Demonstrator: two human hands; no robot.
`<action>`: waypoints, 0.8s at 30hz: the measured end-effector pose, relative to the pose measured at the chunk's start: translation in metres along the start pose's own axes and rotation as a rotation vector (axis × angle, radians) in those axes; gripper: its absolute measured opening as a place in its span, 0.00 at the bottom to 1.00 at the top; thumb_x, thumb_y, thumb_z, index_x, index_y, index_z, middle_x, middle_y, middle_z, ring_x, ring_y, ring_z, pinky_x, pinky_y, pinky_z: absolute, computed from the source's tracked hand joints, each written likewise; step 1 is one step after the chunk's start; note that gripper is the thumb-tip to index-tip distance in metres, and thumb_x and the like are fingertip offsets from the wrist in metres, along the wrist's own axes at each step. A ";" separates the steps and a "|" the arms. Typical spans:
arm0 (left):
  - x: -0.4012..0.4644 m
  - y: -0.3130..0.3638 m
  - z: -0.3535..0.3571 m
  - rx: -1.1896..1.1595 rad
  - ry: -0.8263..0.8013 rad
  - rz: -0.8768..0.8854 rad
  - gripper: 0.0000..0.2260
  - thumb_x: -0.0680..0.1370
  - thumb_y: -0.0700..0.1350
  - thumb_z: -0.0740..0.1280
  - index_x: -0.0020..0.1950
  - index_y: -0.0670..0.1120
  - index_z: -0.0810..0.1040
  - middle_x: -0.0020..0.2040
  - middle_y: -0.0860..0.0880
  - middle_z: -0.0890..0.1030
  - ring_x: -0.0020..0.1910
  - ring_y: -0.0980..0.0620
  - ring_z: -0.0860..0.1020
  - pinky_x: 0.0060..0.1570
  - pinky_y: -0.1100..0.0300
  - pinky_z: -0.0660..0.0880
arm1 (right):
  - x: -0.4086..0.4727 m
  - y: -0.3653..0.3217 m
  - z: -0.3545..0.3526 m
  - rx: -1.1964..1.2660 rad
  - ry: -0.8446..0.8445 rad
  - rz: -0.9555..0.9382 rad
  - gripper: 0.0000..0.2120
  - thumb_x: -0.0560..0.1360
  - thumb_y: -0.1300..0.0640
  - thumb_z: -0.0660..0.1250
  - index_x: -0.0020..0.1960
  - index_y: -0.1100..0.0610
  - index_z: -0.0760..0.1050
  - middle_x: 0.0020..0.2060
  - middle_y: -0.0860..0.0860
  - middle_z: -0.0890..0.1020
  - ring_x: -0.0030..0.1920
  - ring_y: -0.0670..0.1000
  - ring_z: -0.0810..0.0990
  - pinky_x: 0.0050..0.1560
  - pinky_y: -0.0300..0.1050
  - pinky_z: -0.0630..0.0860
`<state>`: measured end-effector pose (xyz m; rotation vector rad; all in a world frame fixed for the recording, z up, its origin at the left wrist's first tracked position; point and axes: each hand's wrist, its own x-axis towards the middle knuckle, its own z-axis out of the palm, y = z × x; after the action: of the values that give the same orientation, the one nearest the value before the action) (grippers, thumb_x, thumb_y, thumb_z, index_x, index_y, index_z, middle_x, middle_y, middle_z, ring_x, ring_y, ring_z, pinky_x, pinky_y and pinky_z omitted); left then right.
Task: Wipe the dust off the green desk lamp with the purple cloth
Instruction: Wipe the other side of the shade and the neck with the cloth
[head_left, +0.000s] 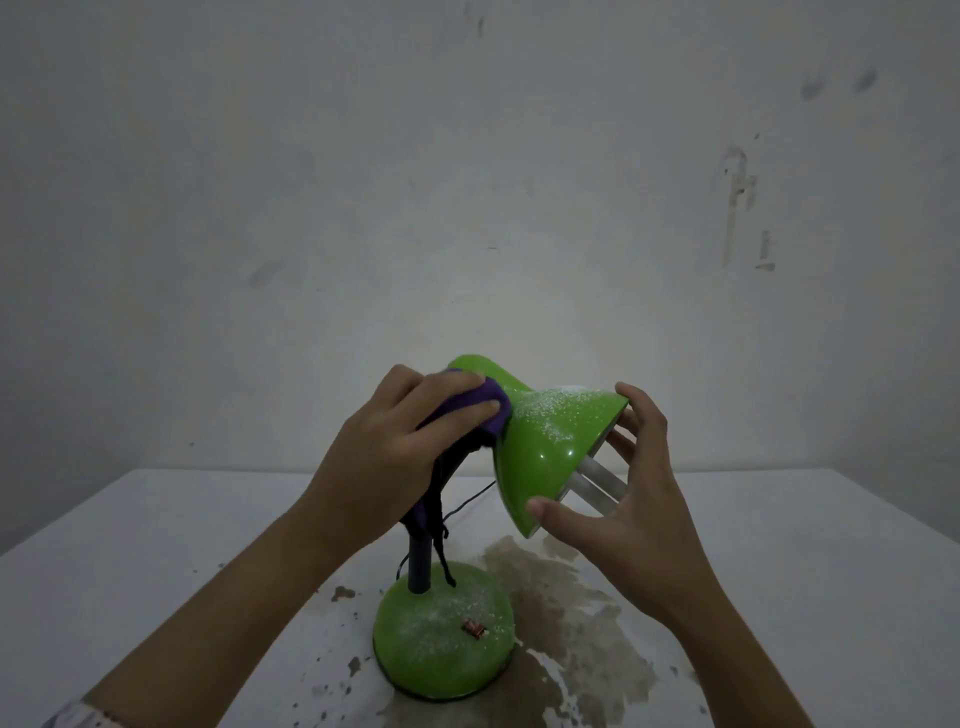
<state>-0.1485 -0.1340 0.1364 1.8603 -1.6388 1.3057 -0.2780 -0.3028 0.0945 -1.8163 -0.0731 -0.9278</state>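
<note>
While your left hand (415, 436) grips purple cloth (485, 410) on green desk lamp (545, 447) shade's neck, right hand (618, 499), fingers spread, steadies rim. Wiping under way; sweep right across dusty shade, then base.

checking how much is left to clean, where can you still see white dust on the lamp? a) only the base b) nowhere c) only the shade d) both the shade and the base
d: white specks cover the top of the shade beside the purple cloth and also the round base.
</note>
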 end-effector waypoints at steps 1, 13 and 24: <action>-0.006 -0.001 0.001 0.017 -0.001 0.031 0.15 0.76 0.37 0.60 0.58 0.39 0.81 0.57 0.42 0.80 0.44 0.41 0.76 0.41 0.53 0.79 | 0.000 0.000 0.000 0.002 0.001 0.001 0.52 0.52 0.44 0.78 0.69 0.37 0.53 0.67 0.45 0.65 0.55 0.37 0.78 0.47 0.32 0.77; 0.024 -0.004 0.002 -0.009 0.015 -0.081 0.17 0.71 0.36 0.58 0.55 0.41 0.81 0.57 0.44 0.80 0.47 0.45 0.71 0.32 0.52 0.78 | 0.000 0.001 0.000 -0.001 0.008 0.001 0.51 0.53 0.44 0.77 0.69 0.36 0.53 0.67 0.44 0.65 0.56 0.39 0.78 0.48 0.34 0.77; 0.014 0.000 -0.007 0.055 -0.031 0.094 0.17 0.75 0.37 0.56 0.55 0.40 0.82 0.55 0.43 0.81 0.43 0.41 0.77 0.39 0.56 0.77 | 0.000 0.000 0.000 0.001 0.004 -0.027 0.51 0.54 0.45 0.77 0.70 0.40 0.54 0.65 0.44 0.66 0.57 0.32 0.74 0.46 0.29 0.75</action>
<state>-0.1522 -0.1369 0.1508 1.8639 -1.7420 1.3799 -0.2776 -0.3032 0.0944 -1.8168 -0.0954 -0.9497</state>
